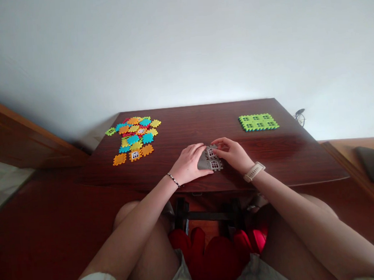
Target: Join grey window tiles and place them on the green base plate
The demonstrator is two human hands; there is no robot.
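The left hand (188, 164) and right hand (234, 154) grip joined grey plastic window tiles (210, 159); a finished lime-green tile panel (258, 121) lies on the dark wooden desk (189, 127); a heap of loose multicoloured plastic tiles (135, 139) remains.

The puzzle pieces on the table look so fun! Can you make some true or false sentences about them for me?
1. The left hand and the right hand are both touching the gray pieces with little windows. True.
2. The right hand wears the beaded bracelet. False: the beaded bracelet is on the left wrist, and the right wrist has a pale strap.
3. The colorful pieces are lying on the floor. False: they are in a pile on the dark wooden table.
4. The joined green pieces are to the right of the hands. True.
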